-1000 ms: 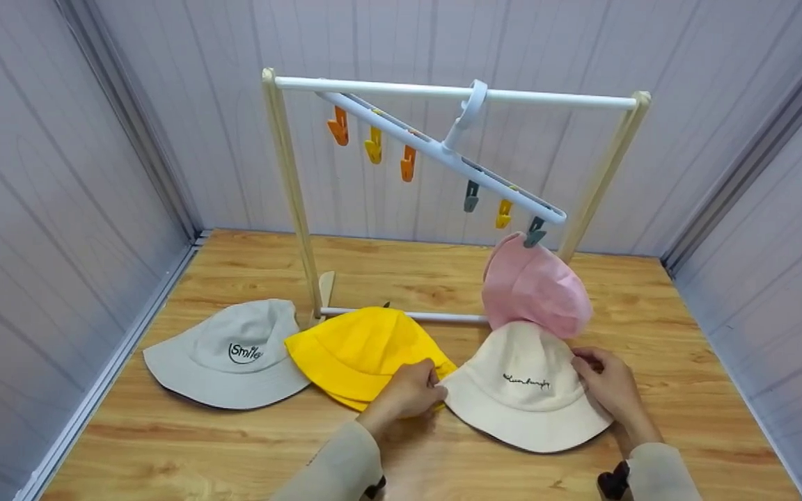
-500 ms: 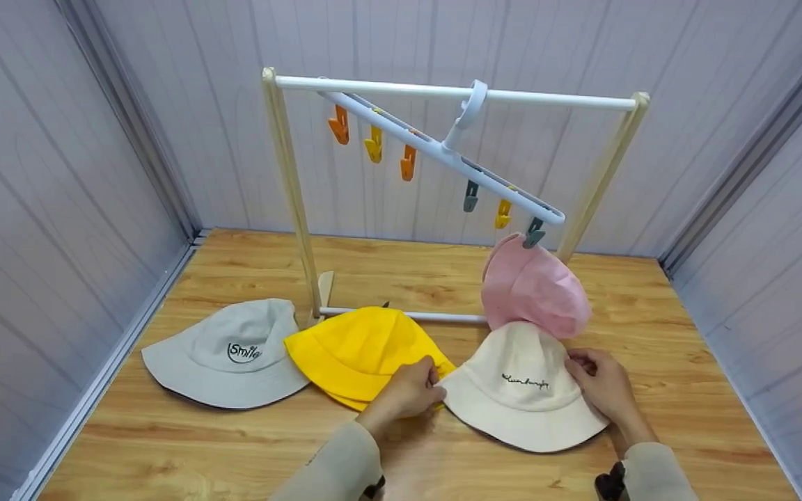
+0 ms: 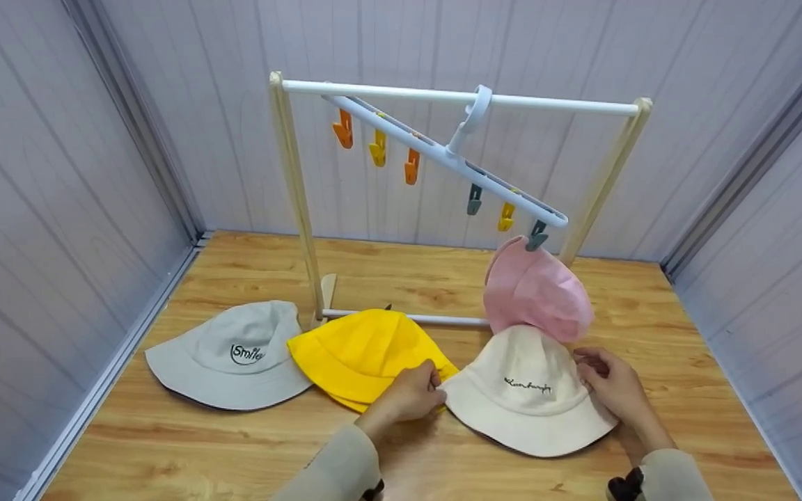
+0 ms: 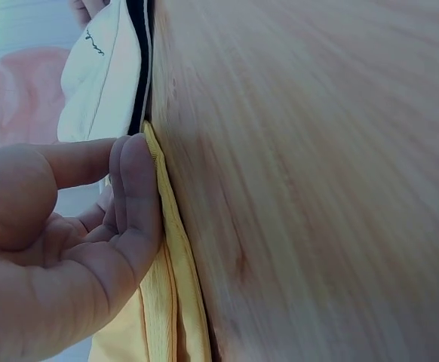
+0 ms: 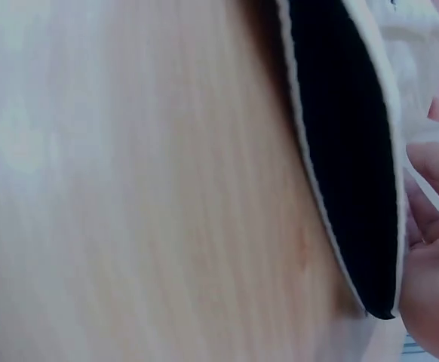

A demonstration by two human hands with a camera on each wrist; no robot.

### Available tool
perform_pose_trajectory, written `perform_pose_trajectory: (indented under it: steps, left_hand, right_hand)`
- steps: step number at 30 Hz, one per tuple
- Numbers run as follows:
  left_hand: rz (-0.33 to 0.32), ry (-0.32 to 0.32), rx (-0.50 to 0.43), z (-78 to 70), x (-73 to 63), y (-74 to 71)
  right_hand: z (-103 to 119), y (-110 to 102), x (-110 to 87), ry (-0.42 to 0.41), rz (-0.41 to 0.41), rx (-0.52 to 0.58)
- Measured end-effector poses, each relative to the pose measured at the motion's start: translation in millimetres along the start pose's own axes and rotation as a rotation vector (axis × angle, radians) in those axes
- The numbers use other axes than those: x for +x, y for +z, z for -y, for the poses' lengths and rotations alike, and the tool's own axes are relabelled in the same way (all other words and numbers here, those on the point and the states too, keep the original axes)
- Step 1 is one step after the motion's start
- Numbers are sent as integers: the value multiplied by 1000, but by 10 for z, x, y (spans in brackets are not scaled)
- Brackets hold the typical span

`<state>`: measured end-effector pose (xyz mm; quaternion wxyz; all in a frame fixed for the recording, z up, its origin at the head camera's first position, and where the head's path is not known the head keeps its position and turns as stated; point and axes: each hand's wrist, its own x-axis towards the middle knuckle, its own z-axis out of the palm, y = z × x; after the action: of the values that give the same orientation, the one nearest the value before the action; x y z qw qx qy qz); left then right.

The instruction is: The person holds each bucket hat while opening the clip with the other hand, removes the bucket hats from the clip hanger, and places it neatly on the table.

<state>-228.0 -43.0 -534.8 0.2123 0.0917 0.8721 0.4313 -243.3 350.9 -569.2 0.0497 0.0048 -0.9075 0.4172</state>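
In the head view, a cream bucket hat with dark script lies front right. My left hand is at its left brim tip, thumb and fingertips pinching there in the left wrist view, with fingers against the yellow bucket hat. My right hand touches the cream hat's right side with bent fingers; the brim partly hides them in the right wrist view, where the hat's dark lining shows. Behind it, a pink bucket hat hangs from a grey clip.
A grey bucket hat marked "Smile" lies at the left on the wooden table. A rack stands behind the hats. From its bar hangs a tilted clip hanger with several coloured clips. Pale panel walls enclose the table.
The head view has shifted slightly. My right hand moves a little to the right and the cream hat's right brim edge shifts with it. My left hand stays in place.
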Motion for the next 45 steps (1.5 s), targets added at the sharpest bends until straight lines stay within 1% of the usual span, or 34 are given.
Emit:
perform_pose_trajectory:
  steps: [4,10,14,18,22,28,34,38,40,45]
  left_hand:
    - [8,47,-6,29,-8,-14]
    - [89,14,-152,89,-10,-60]
    - [112,24,-208,117,2,-82]
    - [133,30,-239,108,-5,-128]
    - [144,62,-227,72,-26,-208]
    - [114,141,-209,-55,-49,-368]
    - [70,268,-179,-217,-86,-543]
    - [39,335,-144,-333,-121,-640]
    - [13,369,-126,-392,-133,-678]
    - [-40,436,-126,-535,-138,-747]
  right_hand:
    - [80,-51,-2,-33,-33,-37]
    - [224,-211,-21,-31,-37,-55]
    - [318,-311,-38,-31,-68,-49]
    - [414,-380,-59,-53,-94,-47]
    - [524,-441,-62,-78,-109,-53]
    - [701,-530,-43,-122,-144,-37]
    - [904,-594,-34,-198,-182,-3]
    - [1065,-631,-27,-212,-175,-6]
    - [1147,-653,-20,-215,-165,-11]
    - [1347,-727,17,-254,-157,-12]
